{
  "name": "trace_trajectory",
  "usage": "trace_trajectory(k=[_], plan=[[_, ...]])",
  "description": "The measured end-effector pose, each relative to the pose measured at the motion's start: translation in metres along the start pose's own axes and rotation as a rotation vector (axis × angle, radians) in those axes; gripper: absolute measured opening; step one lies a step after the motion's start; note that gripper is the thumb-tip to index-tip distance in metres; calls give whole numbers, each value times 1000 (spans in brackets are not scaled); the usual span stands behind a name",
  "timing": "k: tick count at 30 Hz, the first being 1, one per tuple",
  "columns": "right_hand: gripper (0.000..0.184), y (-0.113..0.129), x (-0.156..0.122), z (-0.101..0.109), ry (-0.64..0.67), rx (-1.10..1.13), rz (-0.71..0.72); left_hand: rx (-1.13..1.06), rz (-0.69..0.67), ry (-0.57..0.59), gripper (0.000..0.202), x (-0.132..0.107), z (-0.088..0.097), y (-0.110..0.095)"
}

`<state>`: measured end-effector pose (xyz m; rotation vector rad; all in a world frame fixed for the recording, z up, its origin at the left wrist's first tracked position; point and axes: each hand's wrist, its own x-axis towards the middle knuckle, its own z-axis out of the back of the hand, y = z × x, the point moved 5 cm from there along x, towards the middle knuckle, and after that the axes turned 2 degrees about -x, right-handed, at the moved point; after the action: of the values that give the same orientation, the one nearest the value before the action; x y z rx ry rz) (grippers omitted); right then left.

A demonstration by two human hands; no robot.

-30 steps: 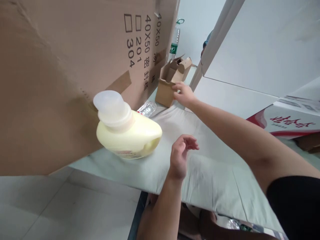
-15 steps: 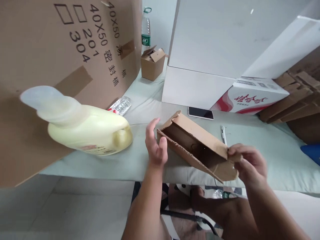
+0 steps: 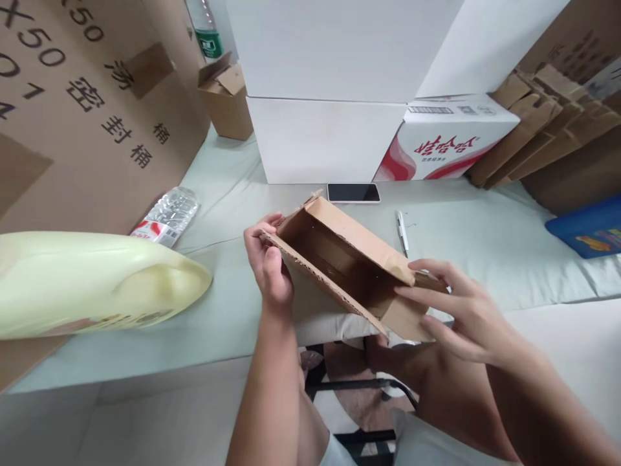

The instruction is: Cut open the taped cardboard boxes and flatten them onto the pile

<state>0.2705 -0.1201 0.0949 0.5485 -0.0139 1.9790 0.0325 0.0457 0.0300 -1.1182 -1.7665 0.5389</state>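
A small brown cardboard box point(image 3: 339, 252) is tilted at the edge of the bed-like surface, its long open side facing up toward me. The inside looks dark and bare. My left hand point(image 3: 272, 259) is closed round the box's left end, thumb on the near side and fingers behind the corner. At the right end, the fingers of my right hand point(image 3: 456, 304) are spread against the end flaps, with one fingertip reaching over the opening. A white pen point(image 3: 402, 233) lies just beyond the box, and a phone point(image 3: 354, 193) rests farther back.
A large printed carton point(image 3: 97, 149) and a pale yellow jug point(image 3: 97, 285) stand at left, near a clear bottle point(image 3: 169, 213) on its side. White boxes point(image 3: 325, 139) fill the back. Folded cardboard point(image 3: 528, 136) and a blue item point(image 3: 589, 223) are at right.
My left hand has gone from open beside the box to gripping its left end. My right hand has released its pinch on the flap and spread its fingers. The view has shifted rightward.
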Motion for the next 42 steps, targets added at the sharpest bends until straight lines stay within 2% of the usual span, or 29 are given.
trace_trajectory(k=[2, 4, 6, 10, 13, 16, 18, 20, 23, 25, 28, 30, 33, 36, 39, 40, 42], plan=[[45, -5, -2, -5, -6, -41, -46, -16, 5, 9, 31, 0, -1, 3], [62, -11, -4, -7, -64, -79, -107, -16, 14, 12, 29, -1, -2, 4], [71, -17, -3, -7, -132, -90, -169, -2, 18, 12, 29, -2, -1, 4], [60, -31, 4, -8, -215, 70, -331, 69, -16, -2, 26, -1, 3, 2], [56, -39, 8, -10, -338, 354, -396, 94, -30, -3, 23, 0, 3, 3], [55, -44, 13, -26, -337, 519, -364, 125, -39, 7, 16, 1, 1, 5], [53, -47, 15, -38, -340, 424, -328, 153, -50, 17, 12, 1, 0, 7], [52, -50, 15, -45, -451, 271, -310, 178, -61, 16, 12, 1, 0, 9], [73, -57, 8, -53, -642, 199, -377, 284, -83, 1, 18, 1, 0, 14], [78, -61, 6, -60, -613, 338, -392, 396, -116, -5, 34, 1, -2, 18], [47, -56, 4, -65, -480, 537, -245, 538, -164, 22, 58, 0, -8, 22], [33, -51, -2, -63, -472, 565, -147, 653, -190, 89, 51, -1, -16, 24], [34, -48, -15, -62, -491, 566, -109, 803, -219, 254, 32, -3, -30, 24], [43, -55, -28, -67, -534, 583, -265, 863, -196, 329, 31, -4, -37, 21], [55, -73, -40, -77, -594, 667, -564, 895, -136, 297, 29, -4, -31, 17], [57, -78, -41, -82, -554, 694, -656, 890, -115, 272, 28, -4, -26, 15], [59, -86, -42, -95, -361, 748, -796, 845, -77, 200, 28, -1, -11, 14]])
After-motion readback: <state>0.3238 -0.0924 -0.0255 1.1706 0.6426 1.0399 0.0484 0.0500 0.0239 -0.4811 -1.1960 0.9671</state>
